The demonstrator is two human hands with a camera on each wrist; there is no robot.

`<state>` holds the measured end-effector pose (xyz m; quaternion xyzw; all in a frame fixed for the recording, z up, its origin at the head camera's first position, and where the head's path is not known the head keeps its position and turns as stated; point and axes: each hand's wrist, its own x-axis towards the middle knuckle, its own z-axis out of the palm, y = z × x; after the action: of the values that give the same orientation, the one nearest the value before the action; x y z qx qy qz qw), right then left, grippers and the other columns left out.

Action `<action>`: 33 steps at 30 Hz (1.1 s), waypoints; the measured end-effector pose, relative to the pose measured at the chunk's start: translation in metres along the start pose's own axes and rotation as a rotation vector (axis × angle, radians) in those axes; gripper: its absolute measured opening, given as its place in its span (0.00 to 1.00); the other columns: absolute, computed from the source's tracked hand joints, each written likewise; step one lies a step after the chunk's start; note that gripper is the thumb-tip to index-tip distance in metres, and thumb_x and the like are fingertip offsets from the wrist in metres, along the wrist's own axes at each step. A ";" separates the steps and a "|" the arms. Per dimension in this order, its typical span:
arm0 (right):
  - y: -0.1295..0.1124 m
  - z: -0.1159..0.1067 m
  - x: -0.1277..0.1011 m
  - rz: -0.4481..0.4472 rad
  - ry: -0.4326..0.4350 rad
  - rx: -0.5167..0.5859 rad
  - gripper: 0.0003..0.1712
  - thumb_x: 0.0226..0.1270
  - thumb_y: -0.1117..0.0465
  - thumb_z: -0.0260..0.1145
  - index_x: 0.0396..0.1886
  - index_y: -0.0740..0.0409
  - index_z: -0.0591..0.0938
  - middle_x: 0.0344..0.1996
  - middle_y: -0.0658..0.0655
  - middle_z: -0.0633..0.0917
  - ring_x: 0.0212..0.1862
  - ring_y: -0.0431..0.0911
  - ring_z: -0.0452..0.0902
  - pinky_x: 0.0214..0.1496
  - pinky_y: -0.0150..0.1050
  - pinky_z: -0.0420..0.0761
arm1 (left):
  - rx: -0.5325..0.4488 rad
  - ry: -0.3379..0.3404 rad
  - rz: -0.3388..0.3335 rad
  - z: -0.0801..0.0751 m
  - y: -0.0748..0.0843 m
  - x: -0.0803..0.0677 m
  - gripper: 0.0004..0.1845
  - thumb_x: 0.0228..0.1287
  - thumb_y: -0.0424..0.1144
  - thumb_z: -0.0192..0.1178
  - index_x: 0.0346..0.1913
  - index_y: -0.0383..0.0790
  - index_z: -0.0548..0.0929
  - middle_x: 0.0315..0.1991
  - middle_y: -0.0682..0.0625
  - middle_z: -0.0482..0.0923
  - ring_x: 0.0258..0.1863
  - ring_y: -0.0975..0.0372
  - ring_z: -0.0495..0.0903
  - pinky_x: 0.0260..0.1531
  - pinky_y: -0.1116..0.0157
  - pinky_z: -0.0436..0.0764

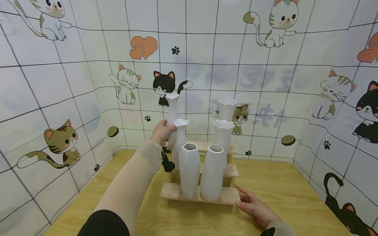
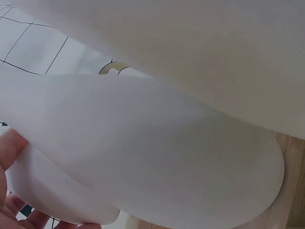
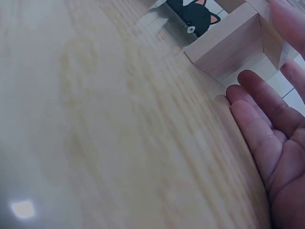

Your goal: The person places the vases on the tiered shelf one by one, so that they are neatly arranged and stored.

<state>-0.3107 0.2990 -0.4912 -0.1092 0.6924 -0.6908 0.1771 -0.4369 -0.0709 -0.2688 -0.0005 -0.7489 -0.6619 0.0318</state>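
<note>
A three-step wooden stand (image 1: 228, 195) on a light wood table (image 1: 283, 183) carries several white vases. My left hand (image 1: 160, 132) reaches to the back left and grips the tall slender vase (image 1: 172, 109) on the top step, just behind a wavy-rimmed vase (image 1: 179, 144). In the left wrist view the white vase body (image 2: 143, 143) fills the frame, with my fingertips (image 2: 9, 148) at its lower left. My right hand (image 1: 251, 203) lies flat on the table, fingers straight, touching the stand's lower right corner (image 3: 228, 45); the palm (image 3: 271, 143) shows in the right wrist view.
Two plain vases (image 1: 189, 170) (image 1: 212, 172) stand on the lowest step, two fluted ones (image 1: 227, 109) (image 1: 223, 134) on the right of the upper steps. Cat-patterned walls (image 1: 59, 98) close in the table on the left, back and right.
</note>
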 end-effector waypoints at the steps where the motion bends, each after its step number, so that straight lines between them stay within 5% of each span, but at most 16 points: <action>1: 0.000 0.000 0.000 0.002 0.000 0.004 0.39 0.61 0.62 0.56 0.66 0.54 0.45 0.54 0.63 0.64 0.51 0.50 0.65 0.49 0.41 0.67 | 0.007 0.000 -0.002 0.000 -0.001 0.000 0.32 0.50 0.38 0.61 0.59 0.47 0.61 0.52 0.48 0.65 0.47 0.53 0.67 0.41 0.53 0.69; 28: -0.001 0.002 0.001 -0.009 0.008 0.014 0.39 0.60 0.62 0.56 0.66 0.54 0.46 0.54 0.63 0.63 0.52 0.49 0.65 0.50 0.41 0.66 | 0.032 -0.026 -0.018 0.013 -0.010 0.007 0.28 0.53 0.43 0.59 0.58 0.48 0.62 0.49 0.49 0.66 0.45 0.53 0.68 0.42 0.50 0.68; 33: -0.001 0.002 0.000 -0.004 0.011 0.013 0.40 0.60 0.62 0.57 0.66 0.54 0.46 0.54 0.63 0.64 0.51 0.49 0.65 0.50 0.41 0.66 | 0.038 -0.037 -0.029 0.015 -0.011 0.006 0.31 0.47 0.47 0.64 0.55 0.50 0.65 0.47 0.51 0.67 0.43 0.54 0.69 0.40 0.49 0.69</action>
<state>-0.3106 0.2973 -0.4901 -0.1058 0.6887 -0.6962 0.1726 -0.4444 -0.0580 -0.2808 -0.0013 -0.7619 -0.6477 0.0081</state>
